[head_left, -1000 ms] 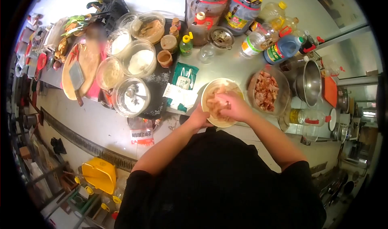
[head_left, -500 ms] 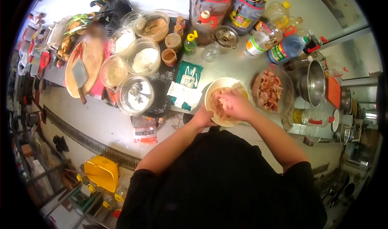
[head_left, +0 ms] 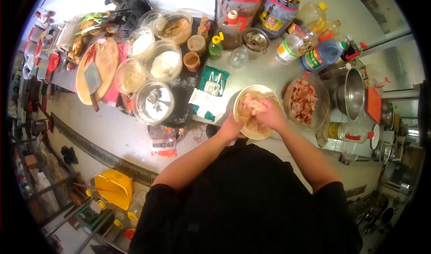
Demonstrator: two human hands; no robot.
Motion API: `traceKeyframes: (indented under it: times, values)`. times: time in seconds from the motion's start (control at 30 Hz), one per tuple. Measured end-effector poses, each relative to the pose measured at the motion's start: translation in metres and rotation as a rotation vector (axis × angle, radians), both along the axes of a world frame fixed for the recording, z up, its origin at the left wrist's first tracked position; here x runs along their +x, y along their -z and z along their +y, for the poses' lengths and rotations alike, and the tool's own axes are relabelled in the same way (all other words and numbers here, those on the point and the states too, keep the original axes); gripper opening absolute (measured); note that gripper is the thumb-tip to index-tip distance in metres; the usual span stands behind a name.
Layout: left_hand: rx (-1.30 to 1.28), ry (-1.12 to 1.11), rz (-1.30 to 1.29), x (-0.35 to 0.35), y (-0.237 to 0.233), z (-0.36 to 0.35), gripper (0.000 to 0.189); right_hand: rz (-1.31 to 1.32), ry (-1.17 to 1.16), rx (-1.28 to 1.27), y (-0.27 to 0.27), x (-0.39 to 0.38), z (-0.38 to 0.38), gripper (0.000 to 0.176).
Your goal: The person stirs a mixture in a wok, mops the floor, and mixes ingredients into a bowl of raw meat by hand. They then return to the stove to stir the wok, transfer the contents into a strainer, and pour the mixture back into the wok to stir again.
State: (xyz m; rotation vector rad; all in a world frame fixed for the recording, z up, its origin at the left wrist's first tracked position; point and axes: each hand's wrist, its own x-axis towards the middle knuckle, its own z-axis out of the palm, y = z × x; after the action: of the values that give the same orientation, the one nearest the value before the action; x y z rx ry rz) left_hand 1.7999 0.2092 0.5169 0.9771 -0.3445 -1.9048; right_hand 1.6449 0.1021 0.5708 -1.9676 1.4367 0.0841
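Steel counter (head_left: 269, 70), grey, smeared and crowded, running off to the far wall. Toward its right end a deep steel pot (head_left: 352, 92), smooth and shiny. Just beside that, a clear glass bowl (head_left: 324, 108) of reddish chopped pieces.

At the near edge, close against the body, a round cream bowl (head_left: 244, 94), hard, glossy and shallow, perhaps ceramic or melamine. Stiff enough to steady by the rim; likely to slide on wet steel unless braced. Left hand (head_left: 231, 129) clasped on its near rim, holding it down. Right hand (head_left: 269, 114) inside the cream bowl, fingers curled shut in the meat (head_left: 249, 105).

Pale pink, wet, cut in small limp pieces. Judged soft, slippery and light, apt to ooze between fingers. Better scooped from below in a cupped palm than pinched.

Left of the cream bowl, touching or nearly so, a flat green-and-white packet (head_left: 213, 85), thin and crinkly.
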Motion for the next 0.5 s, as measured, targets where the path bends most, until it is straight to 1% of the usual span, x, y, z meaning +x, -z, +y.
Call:
traceKeyframes:
  times: [0.03,0.07,0.1,0.13,0.17,0.23,0.27,0.33,0.37,0.43,0.47,0.5]
  values:
    - [-0.008,0.005,0.004,0.003,-0.006,0.000,0.051,-0.044,-0.173,-0.060,-0.023,0.006,0.003,0.072]
    - [-0.008,0.005,0.004,0.002,-0.003,-0.001,0.051,-0.044,-0.173,-0.060,-0.041,0.013,0.006,0.072]
    - [-0.033,0.012,0.040,0.000,0.002,-0.002,0.052,-0.155,-0.153,0.076,-0.058,0.021,0.008,0.071]
    - [-0.058,0.017,0.077,0.000,-0.001,-0.004,0.054,-0.264,-0.135,0.213,-0.066,0.023,0.009,0.070]
    - [-0.058,0.014,0.079,0.002,-0.003,-0.005,0.054,-0.262,-0.137,0.213,-0.062,0.021,0.007,0.070]
    - [-0.050,0.063,0.038,0.003,-0.010,-0.006,0.056,0.076,-0.502,-0.180,-0.038,0.006,0.003,0.069]
    - [-0.049,0.064,0.037,0.000,-0.003,-0.006,0.056,0.075,-0.501,-0.180,-0.022,0.005,0.006,0.069]
    - [-0.043,0.027,0.020,-0.007,0.014,-0.006,0.057,0.091,-0.421,-0.269,0.012,0.005,0.016,0.067]
    - [-0.042,0.026,0.020,-0.006,0.014,-0.004,0.057,0.091,-0.422,-0.268,0.020,0.002,0.014,0.067]
    - [-0.045,0.004,0.115,-0.001,0.013,-0.001,0.059,0.118,-0.326,-0.136,0.032,-0.001,0.006,0.061]
    - [-0.045,0.004,0.115,0.005,0.001,0.000,0.059,0.117,-0.326,-0.136,0.027,0.002,-0.001,0.061]
    - [-0.033,0.025,0.102,0.011,-0.013,0.000,0.060,0.130,-0.271,0.052,0.020,0.004,-0.012,0.060]
